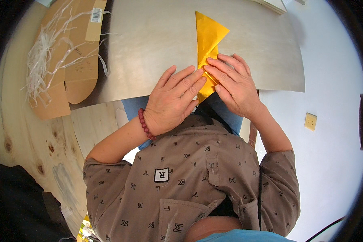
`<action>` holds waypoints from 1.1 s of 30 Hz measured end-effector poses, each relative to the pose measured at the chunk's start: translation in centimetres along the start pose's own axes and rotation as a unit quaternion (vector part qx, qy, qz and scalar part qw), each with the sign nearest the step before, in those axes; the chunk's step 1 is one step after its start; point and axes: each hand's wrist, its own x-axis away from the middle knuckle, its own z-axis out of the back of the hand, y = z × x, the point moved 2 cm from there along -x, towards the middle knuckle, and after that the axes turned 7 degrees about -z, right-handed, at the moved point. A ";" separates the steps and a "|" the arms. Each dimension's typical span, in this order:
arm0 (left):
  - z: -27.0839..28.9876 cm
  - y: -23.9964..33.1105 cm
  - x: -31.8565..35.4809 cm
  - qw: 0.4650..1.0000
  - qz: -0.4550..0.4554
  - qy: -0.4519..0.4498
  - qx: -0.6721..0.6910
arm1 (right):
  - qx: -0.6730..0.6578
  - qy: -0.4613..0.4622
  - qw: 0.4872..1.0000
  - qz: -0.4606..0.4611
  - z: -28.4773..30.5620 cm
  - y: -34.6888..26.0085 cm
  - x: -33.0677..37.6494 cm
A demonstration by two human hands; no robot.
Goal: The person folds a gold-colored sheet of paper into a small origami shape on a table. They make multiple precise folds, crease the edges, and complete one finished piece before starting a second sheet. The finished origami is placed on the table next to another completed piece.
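A sheet of shiny gold foil paper [209, 35] lies on the metal tabletop, folded into a long shape with a pointed triangular flap at its far end. My left hand [171, 97] lies flat with fingers stretched, its fingertips touching the paper's left side near the lower end. From the other side, the spread fingers of my right hand [238, 84] press on the paper's right part, thumb by its lower edge. Between my hands a folded layer shows, partly hidden under the fingers. The paper's lower tip points toward me, at the near edge of the table.
The grey metal tabletop [149, 36] extends around the paper. At left, an opened cardboard piece [82, 66] carries a tangle of clear plastic strips [44, 52]. A pale wood surface [32, 133] lies lower left. To the right, a wall socket [310, 122] sits on a white wall.
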 end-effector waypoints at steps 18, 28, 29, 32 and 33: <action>0.4 0.0 0.0 1.000 0.002 -0.021 0.015 | 0.034 -0.041 0.998 -0.023 -0.3 -0.8 0.4; 0.0 0.1 -0.1 1.000 0.001 -0.009 0.005 | 0.033 -0.044 0.998 -0.031 -0.3 -0.9 0.3; 0.0 0.2 -0.2 1.000 0.001 -0.009 0.004 | 0.033 -0.045 0.998 -0.032 -0.4 -0.9 0.3; 0.6 0.2 -0.3 1.000 -0.006 -0.009 0.010 | 0.032 -0.043 0.998 -0.037 -0.5 -0.9 0.3; 0.9 0.2 -0.4 1.000 -0.012 -0.013 0.010 | 0.034 -0.044 0.998 -0.040 -0.5 -0.9 0.4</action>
